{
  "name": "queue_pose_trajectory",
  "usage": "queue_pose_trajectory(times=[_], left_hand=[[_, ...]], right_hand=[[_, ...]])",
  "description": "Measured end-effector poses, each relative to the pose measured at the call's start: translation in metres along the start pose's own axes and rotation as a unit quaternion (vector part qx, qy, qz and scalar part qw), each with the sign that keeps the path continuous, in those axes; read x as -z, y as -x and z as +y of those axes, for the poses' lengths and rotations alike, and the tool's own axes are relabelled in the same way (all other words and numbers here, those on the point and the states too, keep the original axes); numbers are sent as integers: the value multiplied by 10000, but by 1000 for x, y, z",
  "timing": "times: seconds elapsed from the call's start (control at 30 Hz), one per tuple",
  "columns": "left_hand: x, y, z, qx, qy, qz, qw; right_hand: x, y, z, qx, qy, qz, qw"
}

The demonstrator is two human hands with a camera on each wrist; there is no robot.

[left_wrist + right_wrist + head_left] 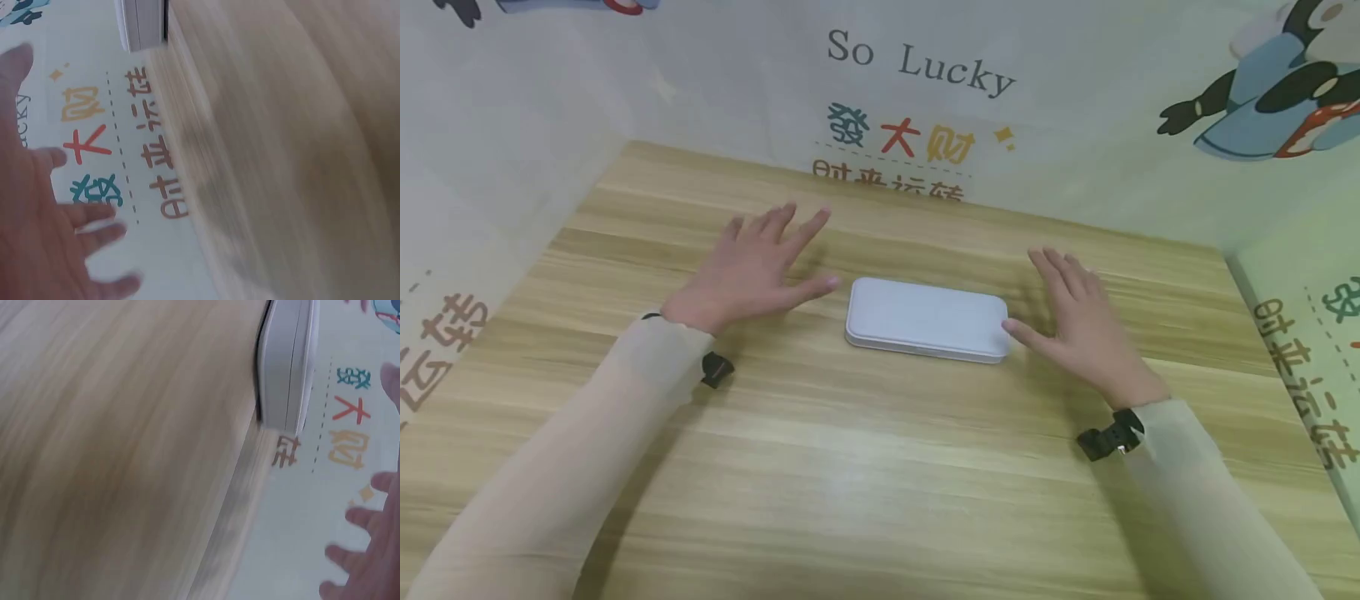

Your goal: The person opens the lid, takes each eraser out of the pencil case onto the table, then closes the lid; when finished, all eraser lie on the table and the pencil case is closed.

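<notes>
A white rectangular case with rounded corners lies flat on the wooden table, its lid closed over a thin seam along the side. To its left, my left hand is held over the table with fingers spread, the thumb pointing at the case's left end. My right hand hovers at the other end, fingers extended, and its thumb tip overlaps the case's right edge in the head view. Both palms hold nothing. In the right wrist view the end of the case shows near the top; the left wrist view catches only a corner.
The wood-grain table is enclosed by a printed cloth backdrop with lettering and cartoon penguins at the back and on both sides. Each wrist wears a black strap, such as the right strap.
</notes>
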State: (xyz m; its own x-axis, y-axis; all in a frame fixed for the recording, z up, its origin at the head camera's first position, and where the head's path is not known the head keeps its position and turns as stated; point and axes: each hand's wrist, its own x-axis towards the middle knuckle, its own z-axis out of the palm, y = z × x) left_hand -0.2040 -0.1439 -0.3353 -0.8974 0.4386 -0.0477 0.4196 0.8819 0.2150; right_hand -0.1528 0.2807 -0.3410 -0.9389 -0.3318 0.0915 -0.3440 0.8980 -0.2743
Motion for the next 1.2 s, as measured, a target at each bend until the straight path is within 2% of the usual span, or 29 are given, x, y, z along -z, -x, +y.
queue_pose_trajectory(times=[0.13,0.23,0.4,0.63,0.93,1.2], left_hand=[[-3,-3,6,-170,616,-530,9965],[-7,-5,13,-293,902,-854,9918],[-15,-10,23,-605,956,-1051,9880],[-24,-16,40,-922,826,-1013,9871],[-28,-19,50,-867,382,-751,9927],[-32,-23,54,-948,171,-532,9939]], right_hand=[[-3,-8,-9,388,-215,-372,9983],[-8,-13,-14,641,-184,-645,9957],[-17,-22,-22,1116,92,-873,9899],[-20,-26,-32,1132,150,-1172,9865],[-21,-29,-39,1110,527,-1269,9843],[-23,-29,-42,1068,762,-1260,9833]])
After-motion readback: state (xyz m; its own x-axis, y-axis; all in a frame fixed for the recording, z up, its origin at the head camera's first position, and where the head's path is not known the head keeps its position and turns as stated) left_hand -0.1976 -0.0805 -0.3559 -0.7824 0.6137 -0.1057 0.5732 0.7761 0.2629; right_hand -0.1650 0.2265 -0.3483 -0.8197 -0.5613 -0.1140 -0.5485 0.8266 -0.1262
